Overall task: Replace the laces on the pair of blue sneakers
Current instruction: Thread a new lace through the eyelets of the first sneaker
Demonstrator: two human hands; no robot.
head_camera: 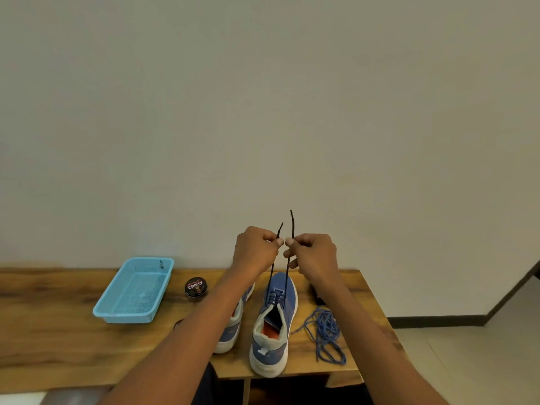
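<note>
Two blue sneakers with white soles stand on the wooden table (58, 340), heels toward me. The right sneaker (274, 325) has a dark lace (287, 270) threaded through its lower eyelets. Both lace ends are pulled straight up above the shoe. My left hand (255, 252) pinches one end and my right hand (314, 257) pinches the other, fingertips nearly touching. My left forearm covers much of the left sneaker (233, 328). A loose pile of blue laces (325, 334) lies to the right of the shoes.
A light blue plastic basket (136, 290) sits on the table at the left. A round black polish tin (196, 287) stands between the basket and the shoes. A dark object (317, 296) lies partly hidden behind my right forearm. The table's right edge is near the blue laces.
</note>
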